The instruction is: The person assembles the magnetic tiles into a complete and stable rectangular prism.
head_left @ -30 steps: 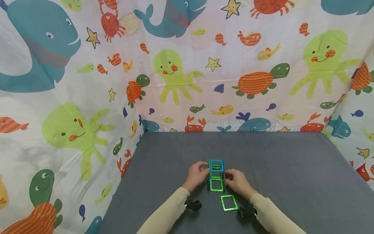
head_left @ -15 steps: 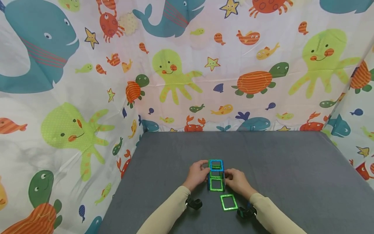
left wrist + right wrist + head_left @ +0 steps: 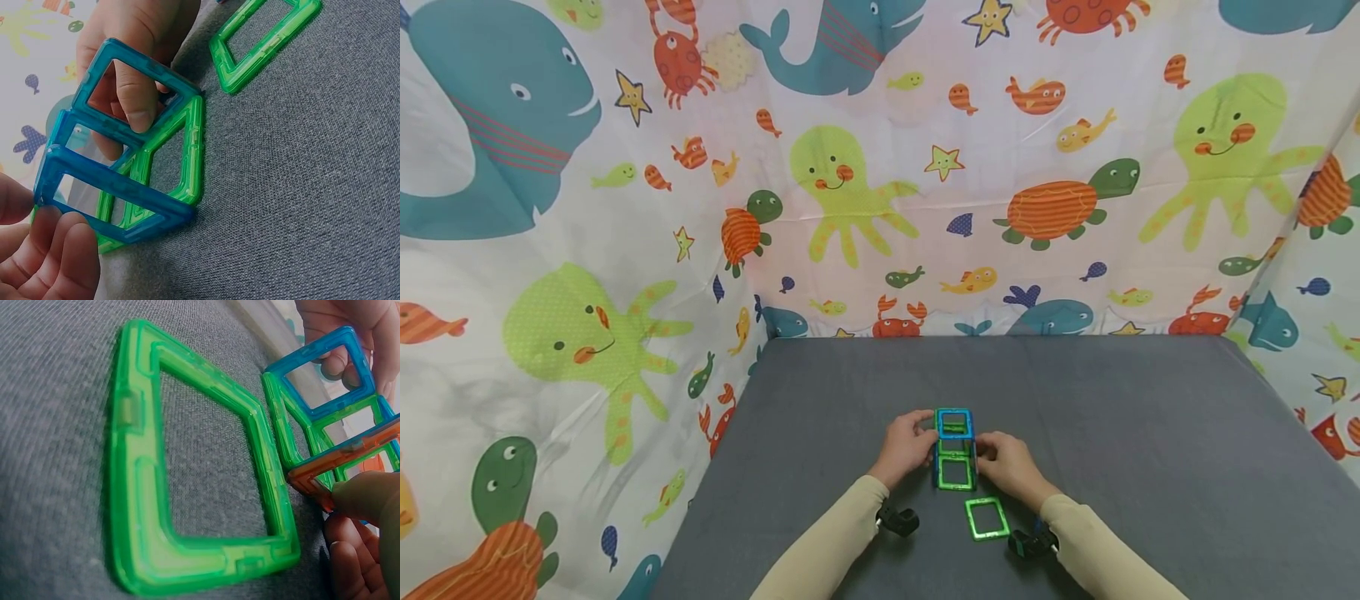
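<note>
Green and blue square magnetic tiles form a box-like structure (image 3: pixel 955 473) on the grey table, with a blue tile (image 3: pixel 955 424) on top at its far end. At its left side, my left hand (image 3: pixel 904 447) pinches a blue side tile (image 3: pixel 119 187) near its corner with thumb and curled fingers. My right hand (image 3: pixel 1011 469) grips the opposite side tile (image 3: pixel 350 450), which looks orange in the right wrist view but blue in the left wrist view. A loose green square tile (image 3: pixel 987 519) lies flat in front of the structure, apart from it.
The grey tabletop (image 3: pixel 1112 433) stretches around the hands. A white curtain (image 3: pixel 880 283) printed with sea animals hangs behind the table and along its sides. Dark wrist cameras (image 3: pixel 898 522) are strapped to both wrists, the right one close to the loose tile.
Both hands keep their places on the tile structure. Only a very slight shift of the whole head view shows; the tiles and the loose green square have not visibly moved.
</note>
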Motion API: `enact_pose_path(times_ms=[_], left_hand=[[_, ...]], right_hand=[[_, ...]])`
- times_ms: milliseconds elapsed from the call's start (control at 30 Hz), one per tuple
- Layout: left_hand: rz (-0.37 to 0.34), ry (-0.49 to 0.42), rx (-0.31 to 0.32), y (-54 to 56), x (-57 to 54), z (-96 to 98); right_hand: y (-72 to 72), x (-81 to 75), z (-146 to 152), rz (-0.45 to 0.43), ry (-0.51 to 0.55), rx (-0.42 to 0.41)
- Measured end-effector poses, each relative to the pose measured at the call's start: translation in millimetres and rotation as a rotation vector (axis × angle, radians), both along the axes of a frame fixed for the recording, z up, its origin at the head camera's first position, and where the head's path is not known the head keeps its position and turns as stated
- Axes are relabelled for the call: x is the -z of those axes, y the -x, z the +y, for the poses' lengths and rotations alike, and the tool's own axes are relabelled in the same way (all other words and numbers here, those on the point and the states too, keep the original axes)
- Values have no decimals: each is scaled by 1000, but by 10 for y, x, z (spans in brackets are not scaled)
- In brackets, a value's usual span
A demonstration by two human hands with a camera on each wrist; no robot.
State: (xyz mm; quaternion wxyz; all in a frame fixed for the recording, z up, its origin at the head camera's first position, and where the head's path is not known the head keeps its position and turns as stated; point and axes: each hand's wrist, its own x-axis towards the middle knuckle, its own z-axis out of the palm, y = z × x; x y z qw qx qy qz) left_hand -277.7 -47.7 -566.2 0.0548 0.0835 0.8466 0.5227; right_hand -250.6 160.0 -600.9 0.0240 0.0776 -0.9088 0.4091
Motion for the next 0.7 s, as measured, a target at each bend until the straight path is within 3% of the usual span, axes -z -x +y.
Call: enact_pose_path(times_ms=[700], left_hand=[[-6,64,25,1,-28,-40]], right_hand=[[-4,-6,-14,-6,-8,-3]])
